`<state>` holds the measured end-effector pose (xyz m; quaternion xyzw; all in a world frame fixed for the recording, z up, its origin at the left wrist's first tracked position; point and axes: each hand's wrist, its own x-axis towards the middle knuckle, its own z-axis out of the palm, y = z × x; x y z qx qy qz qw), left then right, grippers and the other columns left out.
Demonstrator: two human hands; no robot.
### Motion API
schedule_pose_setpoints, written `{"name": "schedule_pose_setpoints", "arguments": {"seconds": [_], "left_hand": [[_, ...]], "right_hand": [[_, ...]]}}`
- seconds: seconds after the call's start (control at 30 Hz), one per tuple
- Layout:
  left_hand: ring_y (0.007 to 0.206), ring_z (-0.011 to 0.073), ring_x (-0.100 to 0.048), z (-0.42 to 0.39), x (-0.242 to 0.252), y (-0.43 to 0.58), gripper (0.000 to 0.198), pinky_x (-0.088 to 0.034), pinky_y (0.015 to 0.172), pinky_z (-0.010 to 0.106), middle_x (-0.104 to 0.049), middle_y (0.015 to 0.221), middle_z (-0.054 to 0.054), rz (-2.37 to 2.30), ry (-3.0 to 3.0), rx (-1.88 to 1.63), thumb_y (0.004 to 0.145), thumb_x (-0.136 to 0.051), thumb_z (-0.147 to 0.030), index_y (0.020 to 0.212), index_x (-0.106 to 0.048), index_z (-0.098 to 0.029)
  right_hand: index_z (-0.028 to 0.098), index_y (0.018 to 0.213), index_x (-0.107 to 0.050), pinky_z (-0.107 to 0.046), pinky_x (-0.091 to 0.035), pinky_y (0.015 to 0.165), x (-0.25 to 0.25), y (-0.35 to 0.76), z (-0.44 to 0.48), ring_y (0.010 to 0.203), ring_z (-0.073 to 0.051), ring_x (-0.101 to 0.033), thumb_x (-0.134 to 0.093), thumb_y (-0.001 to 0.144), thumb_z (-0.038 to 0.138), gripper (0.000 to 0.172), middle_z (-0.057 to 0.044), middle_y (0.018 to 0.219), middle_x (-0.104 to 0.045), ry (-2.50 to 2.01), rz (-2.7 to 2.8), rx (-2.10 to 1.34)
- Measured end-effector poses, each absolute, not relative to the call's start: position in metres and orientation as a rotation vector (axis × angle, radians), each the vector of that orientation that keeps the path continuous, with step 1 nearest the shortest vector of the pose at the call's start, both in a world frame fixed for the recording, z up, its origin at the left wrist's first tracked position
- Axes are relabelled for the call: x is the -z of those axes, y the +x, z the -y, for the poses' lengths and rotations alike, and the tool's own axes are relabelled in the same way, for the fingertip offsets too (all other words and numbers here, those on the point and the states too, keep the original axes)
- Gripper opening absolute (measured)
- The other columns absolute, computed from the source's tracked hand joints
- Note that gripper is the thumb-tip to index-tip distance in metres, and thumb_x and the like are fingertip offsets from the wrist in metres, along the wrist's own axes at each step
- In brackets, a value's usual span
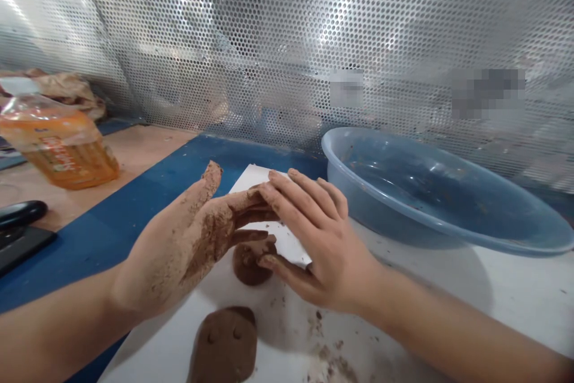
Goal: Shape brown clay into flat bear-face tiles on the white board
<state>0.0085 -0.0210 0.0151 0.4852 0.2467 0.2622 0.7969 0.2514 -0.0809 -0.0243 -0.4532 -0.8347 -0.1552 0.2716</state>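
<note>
My left hand [188, 245] is raised with its palm turned sideways and smeared with brown clay. Its thumb points up and its fingers stretch toward my right hand [318, 239]. The fingertips of my right hand rest against the fingers of the left, all stretched out, with clay on the tips. Below them on the white board lies a round lump of brown clay [251, 268], partly hidden by the fingers. Nearer to me is a flat, rounded-corner slab of clay [226, 344] with two small dents. I see nothing held in either hand.
A wide blue basin [385, 198] stands at the right. Clay crumbs [329, 359] are scattered over the white board [287, 335]. At the left are a bottle of orange drink [67, 150] and a black object [22, 227]. A perforated metal panel [269, 60] closes off the back.
</note>
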Motion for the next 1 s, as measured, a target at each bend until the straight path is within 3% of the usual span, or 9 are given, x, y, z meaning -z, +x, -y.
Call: {"name": "schedule_pose_setpoints", "arguments": {"seconds": [0.13, 0.33, 0.5, 0.8, 1.0], "left_hand": [[0.153, 0.0386, -0.063, 0.0225, -0.0144, 0.0077, 0.099, -0.054, 0.113, 0.046, -0.077, 0.161, 0.013, -0.535, 1.039, -0.591, 0.088, -0.064, -0.104, 0.15, -0.079, -0.029], [0.159, 0.0411, -0.06, 0.0224, -0.0185, 0.008, 0.107, -0.05, 0.131, 0.056, -0.072, 0.168, 0.017, -0.509, 1.098, -0.571, 0.09, -0.055, -0.106, 0.159, -0.074, -0.026], [0.159, 0.0401, -0.059, 0.022, -0.015, 0.0075, 0.109, -0.054, 0.113, 0.045, -0.071, 0.168, 0.017, -0.517, 1.064, -0.56, 0.091, -0.057, -0.104, 0.167, -0.068, -0.027], [0.159, 0.0374, -0.061, 0.0193, -0.0154, 0.0071, 0.103, -0.057, 0.123, 0.047, -0.077, 0.158, 0.017, -0.43, 1.075, -0.565, 0.095, -0.05, -0.104, 0.155, -0.078, -0.025], [0.154, 0.0354, -0.062, 0.0231, -0.0175, 0.0084, 0.091, -0.053, 0.121, 0.045, -0.081, 0.153, 0.011, -0.476, 1.064, -0.575, 0.092, -0.062, -0.102, 0.143, -0.084, -0.029]], "right_hand": [[0.028, 0.189, -0.037, -0.062, -0.025, 0.147, 0.0233, 0.2504, 0.0809, 0.186, -0.036, -0.034, -0.061, 0.119, 0.049, 0.077, -0.008, 0.2, -0.039, -1.164, 2.255, 0.462], [0.025, 0.191, -0.032, -0.067, -0.031, 0.142, 0.0237, 0.2523, 0.0782, 0.185, -0.039, -0.035, -0.058, 0.122, 0.052, 0.079, -0.011, 0.2, -0.038, -1.268, 2.165, 0.394], [0.027, 0.19, -0.035, -0.062, -0.023, 0.147, 0.0254, 0.2498, 0.0801, 0.187, -0.035, -0.032, -0.062, 0.12, 0.05, 0.078, -0.01, 0.2, -0.038, -1.18, 2.267, 0.404], [0.027, 0.193, -0.024, -0.067, -0.027, 0.145, 0.022, 0.253, 0.0775, 0.185, -0.037, -0.036, -0.059, 0.121, 0.049, 0.083, -0.011, 0.197, -0.044, -1.241, 2.186, 0.365], [0.027, 0.195, -0.023, -0.063, -0.026, 0.148, 0.0237, 0.248, 0.0809, 0.184, -0.035, -0.04, -0.064, 0.12, 0.049, 0.088, -0.009, 0.194, -0.051, -1.191, 2.207, 0.324]]}}
